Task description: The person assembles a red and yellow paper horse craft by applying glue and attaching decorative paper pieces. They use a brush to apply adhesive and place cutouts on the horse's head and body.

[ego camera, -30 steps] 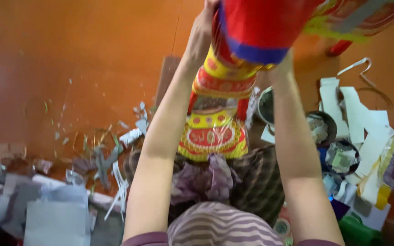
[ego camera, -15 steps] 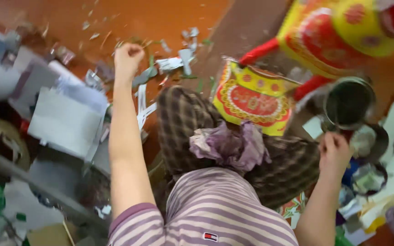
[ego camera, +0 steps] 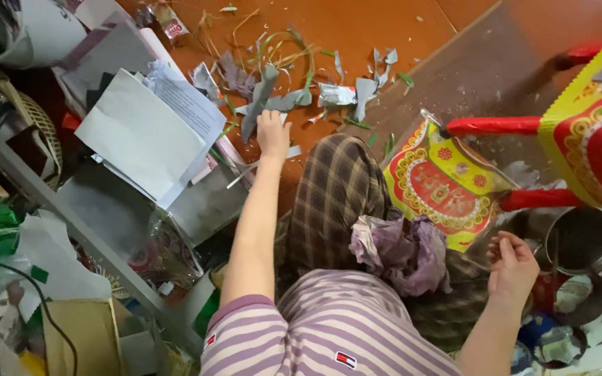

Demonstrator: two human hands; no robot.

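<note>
The left hand (ego camera: 273, 134) is stretched out over the orange floor (ego camera: 357, 28), its fingers curled down onto a grey paper scrap (ego camera: 263, 97) among the litter of scraps (ego camera: 343, 94); the fingertips are hidden under the hand, so whether they have pinched the scrap or only press on it cannot be told. A thin white strip (ego camera: 259, 163) lies just beside the wrist. Left of the arm sits a heap of white sheets (ego camera: 141, 136) next to a metal bar (ego camera: 71, 223). The right hand (ego camera: 512, 268) hovers low at the person's side, fingers loosely spread and half bent, holding nothing; it is nearest a dark round tin (ego camera: 583, 240) and just below a red and yellow printed sheet (ego camera: 444, 184). A crumpled purple cloth (ego camera: 398, 254) rests on the lap, between the two arms. A red-legged, yellow-trimmed stand (ego camera: 587, 132) stands at the right.
</note>
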